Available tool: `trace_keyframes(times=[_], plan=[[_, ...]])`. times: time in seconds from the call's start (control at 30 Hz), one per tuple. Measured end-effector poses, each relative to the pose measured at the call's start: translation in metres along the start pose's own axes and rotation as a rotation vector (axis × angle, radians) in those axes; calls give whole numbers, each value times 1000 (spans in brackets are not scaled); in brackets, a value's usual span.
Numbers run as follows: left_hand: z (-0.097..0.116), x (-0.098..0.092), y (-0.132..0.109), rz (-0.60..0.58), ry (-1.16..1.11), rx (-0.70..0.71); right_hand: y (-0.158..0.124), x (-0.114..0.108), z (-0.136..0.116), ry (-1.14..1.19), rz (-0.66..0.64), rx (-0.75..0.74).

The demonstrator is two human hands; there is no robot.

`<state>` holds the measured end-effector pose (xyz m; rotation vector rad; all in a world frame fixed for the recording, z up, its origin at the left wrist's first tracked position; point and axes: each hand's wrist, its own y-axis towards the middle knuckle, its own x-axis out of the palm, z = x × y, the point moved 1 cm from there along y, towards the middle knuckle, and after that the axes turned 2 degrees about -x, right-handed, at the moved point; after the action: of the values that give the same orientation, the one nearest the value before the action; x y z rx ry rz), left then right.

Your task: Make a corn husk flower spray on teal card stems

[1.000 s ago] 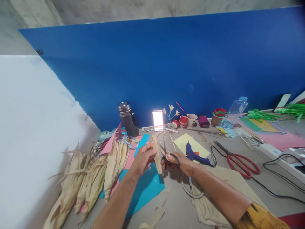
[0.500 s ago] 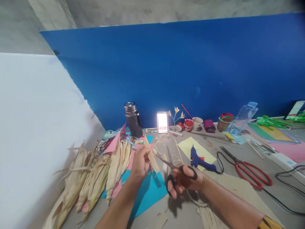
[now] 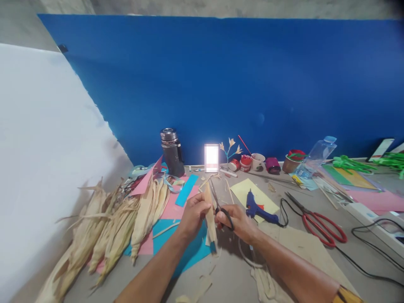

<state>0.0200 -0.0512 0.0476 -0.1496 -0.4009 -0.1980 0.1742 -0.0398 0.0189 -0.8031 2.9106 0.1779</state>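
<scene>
Between the thumb and fingers of my left hand [image 3: 195, 212] a strip of dried corn husk [image 3: 210, 219] stands nearly upright. My right hand [image 3: 235, 221] has its fingers in the handles of black-handled scissors [image 3: 224, 214]. The scissor blades point up and away, close along the right edge of the strip; whether they touch it I cannot tell. Beneath my hands lies a blue paper sheet [image 3: 189, 259] with a pink one [image 3: 176, 206] beyond it. Bundles of dried corn husks [image 3: 116, 231] lie to the left of my left arm.
A dark thermos [image 3: 172, 153] stands at the back left. A husk flower stem [image 3: 229, 153], paint jars [image 3: 245, 163] and a tilted plastic bottle [image 3: 317, 155] line the back. To the right lie a blue glue gun [image 3: 260, 210], red-handled scissors [image 3: 322, 223] and a white power strip [image 3: 372, 219].
My right hand has closed up and turned, bringing the scissors left to the husk strip with the blades now pointing more upward. The strip stands more upright. The camera view has shifted slightly.
</scene>
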Motion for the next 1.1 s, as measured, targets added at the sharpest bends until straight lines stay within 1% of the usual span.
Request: trace_keyframes(times=[0.07,0.23,0.37,0.5,0.63,1.0,1.1], plan=[[-2,1,0,-19,-6,-4,0,1,1,-23,17,8],[-4,-2,2,9,-16,-2,-1,1,-4,-74,24,37],[-9,-5,3,-7,-12,-12,-2,3,-7,-118,13,43],[-10,-7,3,-2,-7,13,-2,5,-5,-106,11,47],[-6,-4,1,-2,-10,0,-2,5,-4,-125,6,64],[-8,-5,1,-54,-31,-5,-3,5,-5,-114,41,37],[-8,-7,2,-32,-21,-12,-3,5,-5,-109,42,50]])
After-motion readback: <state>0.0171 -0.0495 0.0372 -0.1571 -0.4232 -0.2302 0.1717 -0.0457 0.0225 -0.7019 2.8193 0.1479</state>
